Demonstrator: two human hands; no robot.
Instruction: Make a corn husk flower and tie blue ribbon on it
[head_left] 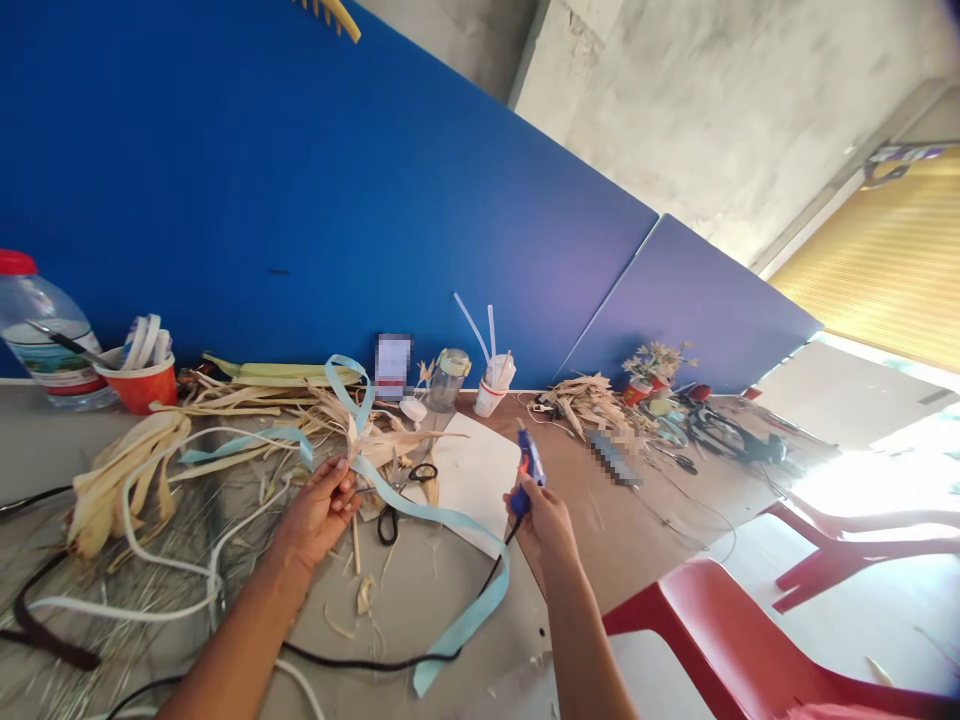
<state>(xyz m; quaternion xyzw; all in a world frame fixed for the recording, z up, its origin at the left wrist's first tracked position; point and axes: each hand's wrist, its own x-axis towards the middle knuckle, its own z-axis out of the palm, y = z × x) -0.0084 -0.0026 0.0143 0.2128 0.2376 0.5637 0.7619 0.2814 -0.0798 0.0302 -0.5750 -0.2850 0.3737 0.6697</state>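
Observation:
My left hand (322, 508) is closed in a pinch on a small bunch of dried corn husk (369, 432) with a light blue ribbon (442, 520) looped round it. The ribbon trails down over the table toward me. My right hand (541, 515) grips a blue glue gun (529, 466), nozzle pointing up and away, its black cord (420, 655) running left across the table. Black-handled scissors (397, 505) lie between my hands beside a white sheet (474, 475).
Dried husk strips (127, 470) pile at the left with an orange cup (141, 380) and a plastic bottle (41, 345). A glass jar (448, 378) and a cup of glue sticks (491, 385) stand by the blue partition (300, 200). Red plastic chairs (720, 640) stand at right.

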